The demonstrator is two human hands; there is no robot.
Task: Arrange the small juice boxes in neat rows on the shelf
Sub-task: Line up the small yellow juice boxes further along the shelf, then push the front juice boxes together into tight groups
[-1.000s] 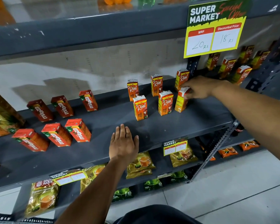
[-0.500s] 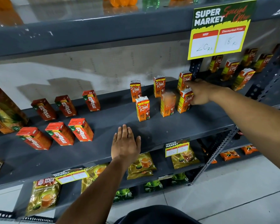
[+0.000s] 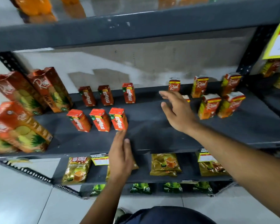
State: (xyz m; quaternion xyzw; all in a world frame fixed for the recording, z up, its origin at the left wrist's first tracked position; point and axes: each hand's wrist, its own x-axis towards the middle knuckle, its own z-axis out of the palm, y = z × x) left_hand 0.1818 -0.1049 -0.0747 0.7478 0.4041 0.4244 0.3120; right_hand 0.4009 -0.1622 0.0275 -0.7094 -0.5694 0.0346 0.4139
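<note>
Both hands are empty, with fingers spread. The right hand (image 3: pixel 179 111) hangs open over the shelf (image 3: pixel 152 131), beside the Real boxes (image 3: pixel 209 106); one of them is partly hidden behind it. The left hand (image 3: pixel 120 156) is open at the front edge, its fingertips just below the nearest Maaza box (image 3: pixel 118 118). I judge the Real group is almost finished, so the next move calls for a new box to grip and line up. Six Maaza boxes stand in two rows of three, red-orange, slightly tilted in this view.
</note>
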